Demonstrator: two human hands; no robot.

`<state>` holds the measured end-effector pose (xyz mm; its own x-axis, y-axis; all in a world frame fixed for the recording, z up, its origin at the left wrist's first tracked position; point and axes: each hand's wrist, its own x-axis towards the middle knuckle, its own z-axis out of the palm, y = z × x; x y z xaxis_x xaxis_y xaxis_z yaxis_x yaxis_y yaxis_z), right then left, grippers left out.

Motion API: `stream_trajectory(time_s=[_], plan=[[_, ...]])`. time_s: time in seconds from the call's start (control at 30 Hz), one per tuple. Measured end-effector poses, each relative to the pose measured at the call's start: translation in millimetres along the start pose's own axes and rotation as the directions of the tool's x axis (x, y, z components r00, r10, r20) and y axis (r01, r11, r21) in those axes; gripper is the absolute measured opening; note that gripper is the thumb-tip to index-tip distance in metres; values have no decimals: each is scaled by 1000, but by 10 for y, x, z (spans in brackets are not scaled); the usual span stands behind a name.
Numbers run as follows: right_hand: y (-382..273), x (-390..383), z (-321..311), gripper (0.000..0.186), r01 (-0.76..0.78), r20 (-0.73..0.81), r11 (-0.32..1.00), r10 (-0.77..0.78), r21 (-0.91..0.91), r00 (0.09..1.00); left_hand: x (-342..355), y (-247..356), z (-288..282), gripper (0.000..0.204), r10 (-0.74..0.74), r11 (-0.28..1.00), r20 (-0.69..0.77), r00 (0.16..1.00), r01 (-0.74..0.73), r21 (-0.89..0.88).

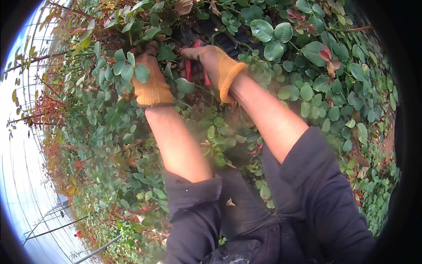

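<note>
Head view: my right hand [216, 66] clamped on red-handled pruners [196, 66], left hand [149, 79] buried in rose foliage [110, 132], grip unclear; leaves crowd both.

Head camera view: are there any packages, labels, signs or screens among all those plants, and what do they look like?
None in view: no package, label, sign or screen.
Only the left hand and right hand, both in orange-yellow gloves, reaching into green bushes.
The right hand grips red-handled pruners, partly hidden by leaves.
At the left edge, a greenhouse roof of pale panels and thin bars.
</note>
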<state>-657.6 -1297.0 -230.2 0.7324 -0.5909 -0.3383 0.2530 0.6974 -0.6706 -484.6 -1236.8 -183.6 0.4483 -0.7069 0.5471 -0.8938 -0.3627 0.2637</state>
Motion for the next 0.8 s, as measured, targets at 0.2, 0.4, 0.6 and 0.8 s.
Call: stream_trajectory(time_s=[0.2,0.4,0.6,0.8], plan=[[-56,32,-83,33,7,44,999,-9,41,999,12,2,58,33,-63,998,-8,998,63,-11],[-82,47,-44,35,-1,-4,1000,1,-24,1000,-34,-7,13,31,-3,998,-19,1000,1,-67],[-89,63,0,23,1,-72,1000,-2,-14,997,-40,-17,47,28,70,977,22,997,-73,202],[-45,117,47,25,-1,-123,1000,-1,-14,992,-13,19,118,25,41,992,26,999,-44,121]])
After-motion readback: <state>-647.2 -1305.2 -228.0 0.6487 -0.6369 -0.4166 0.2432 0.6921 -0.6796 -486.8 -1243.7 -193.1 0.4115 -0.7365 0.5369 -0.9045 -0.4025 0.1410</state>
